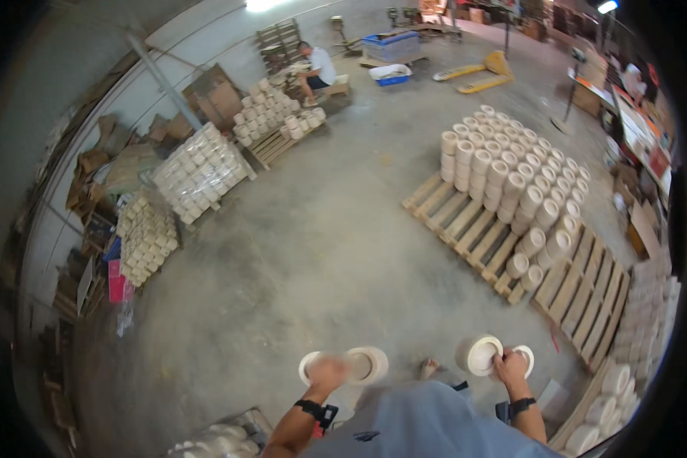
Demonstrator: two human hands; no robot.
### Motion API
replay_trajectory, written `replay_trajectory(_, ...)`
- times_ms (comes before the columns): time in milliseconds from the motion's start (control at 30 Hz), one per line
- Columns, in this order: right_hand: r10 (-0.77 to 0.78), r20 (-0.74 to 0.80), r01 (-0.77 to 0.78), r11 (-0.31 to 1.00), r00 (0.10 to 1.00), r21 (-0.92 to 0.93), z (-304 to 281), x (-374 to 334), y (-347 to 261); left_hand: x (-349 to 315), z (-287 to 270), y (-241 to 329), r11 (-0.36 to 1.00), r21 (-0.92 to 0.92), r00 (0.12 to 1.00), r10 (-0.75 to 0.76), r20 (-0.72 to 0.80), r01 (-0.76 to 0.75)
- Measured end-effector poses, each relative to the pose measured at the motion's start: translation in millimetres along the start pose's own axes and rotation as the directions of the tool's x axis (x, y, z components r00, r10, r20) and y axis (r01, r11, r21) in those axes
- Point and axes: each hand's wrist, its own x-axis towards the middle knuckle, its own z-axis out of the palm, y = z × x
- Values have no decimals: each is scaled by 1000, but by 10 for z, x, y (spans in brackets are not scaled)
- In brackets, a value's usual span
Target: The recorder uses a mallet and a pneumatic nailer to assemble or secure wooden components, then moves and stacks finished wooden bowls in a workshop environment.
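Note:
My left hand (330,372), smeared by motion, is closed between two round cream pots with open tops. One left-hand pot (368,365) shows its hollow inside; the other (306,367) is partly hidden behind the hand. On my right side, my right hand (510,366) pinches two more such pots. The larger-looking right-hand pot (481,356) tilts its open mouth towards me, while the second (525,357) shows mostly as a rim behind my fingers. Both pairs hang above the floor, close to my body.
Ahead on the right, stacked cream pots (504,164) cover much of a wooden pallet (462,221); a bare-slatted pallet (588,294) adjoins it. More pots (603,412) line the near right. Wrapped stacks (206,172) stand left. A person (320,69) sits far back near a yellow pallet jack (485,72).

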Motion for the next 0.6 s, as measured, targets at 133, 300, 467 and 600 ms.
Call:
replay_trajectory(133,-191,42,191,981,981,18,-209,1240,-730,454,-279,-97,986,-22,983,-169,-69,168)
replay_trajectory(300,-357,50,357,934,933,-3,-211,2361,-1652,1330,-449,-277,939,-84,942,-333,36,335)
replay_trajectory(467,-333,130,339,940,934,-28,-112,3173,-2490,2572,-587,-489,940,-139,950,-311,22,311)
replay_trajectory(600,-321,162,328,945,933,-17,-111,3787,-3027,3523,-1006,-586,967,-132,974,-223,-30,217)
